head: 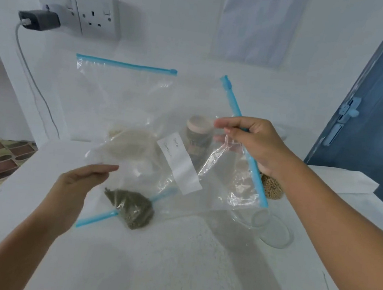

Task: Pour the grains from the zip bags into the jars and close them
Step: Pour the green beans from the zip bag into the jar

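Clear zip bag [182, 168] held over a white table [169, 274] — green grains [132, 207] in 1 corner.
Right hand [255, 145] pinches its blue zip strip [249, 156]; left hand [79, 184], fingers straight together, touches the bag's side.

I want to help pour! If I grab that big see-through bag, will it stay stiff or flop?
Probably flop: the held zip bag looks thin and crinkled, sagging between the right hand and left hand. Its grains will likely slide to the lowest part.

Soft, even, cool light; faint shadows; wide-angle bending at edges; slight blur.
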